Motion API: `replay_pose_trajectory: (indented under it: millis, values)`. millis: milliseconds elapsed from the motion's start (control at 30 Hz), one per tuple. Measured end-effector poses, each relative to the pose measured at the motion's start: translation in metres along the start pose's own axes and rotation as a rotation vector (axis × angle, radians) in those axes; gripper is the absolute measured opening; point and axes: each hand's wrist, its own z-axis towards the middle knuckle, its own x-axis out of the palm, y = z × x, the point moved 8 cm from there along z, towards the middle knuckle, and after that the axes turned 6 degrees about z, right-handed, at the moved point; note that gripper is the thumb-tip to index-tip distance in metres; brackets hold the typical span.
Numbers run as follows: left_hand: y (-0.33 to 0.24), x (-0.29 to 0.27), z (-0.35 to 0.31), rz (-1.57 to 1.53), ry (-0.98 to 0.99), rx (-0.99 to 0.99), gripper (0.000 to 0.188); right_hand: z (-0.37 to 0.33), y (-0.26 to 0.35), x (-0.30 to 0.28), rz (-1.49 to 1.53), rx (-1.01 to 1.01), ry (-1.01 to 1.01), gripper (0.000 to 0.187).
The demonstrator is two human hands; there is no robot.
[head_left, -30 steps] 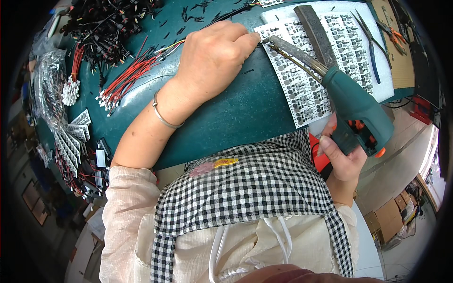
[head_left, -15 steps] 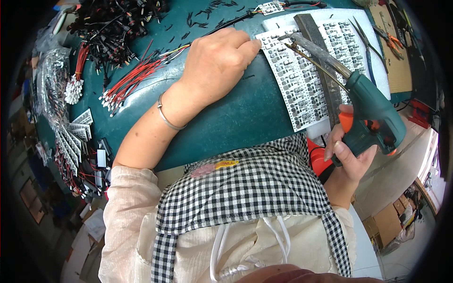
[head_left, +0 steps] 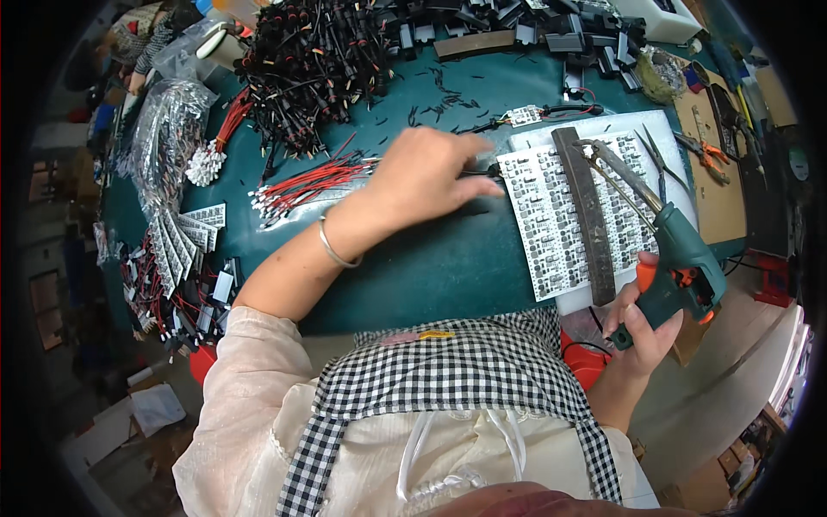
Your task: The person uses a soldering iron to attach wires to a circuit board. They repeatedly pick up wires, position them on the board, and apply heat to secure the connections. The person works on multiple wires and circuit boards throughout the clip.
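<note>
My left hand (head_left: 426,177) hovers over the green tabletop, its thumb and forefinger apart and pointing right; a small dark piece shows between them, and I cannot tell whether they touch it. Beyond the fingers a wired board (head_left: 524,115) is joined to a black cable. Red wires with white plugs (head_left: 306,188) lie left of the hand. My right hand (head_left: 644,332) grips a green soldering gun (head_left: 682,246) with an orange trigger. Its tip points up-left, above a sheet of white circuit boards (head_left: 538,220) crossed by a dark bar (head_left: 586,211).
A heap of black cables (head_left: 314,73) fills the back left; black housings (head_left: 594,39) crowd the far edge. Bagged wires (head_left: 172,129) and board strips (head_left: 177,246) lie at left. Long-nosed pliers (head_left: 659,164) and orange-handled cutters (head_left: 711,155) are at right.
The view has shifted, showing more of the table's far side. My left thumb and forefinger have parted from a closed grip. The right hand keeps hold of the soldering gun.
</note>
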Motion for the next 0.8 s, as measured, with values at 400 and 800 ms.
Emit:
replay_pose_trajectory:
  millis: [400,800]
  values:
    - [0.035,-0.067,0.057,0.667,-0.385,-0.01,0.02,-0.022,0.001,-0.022,0.063,-0.092,-0.028,0.059]
    - [0.098,-0.095,0.019,0.741,-0.65,-0.163,0.024,-0.013,-0.003,0.003,0.042,-0.034,0.046,0.06]
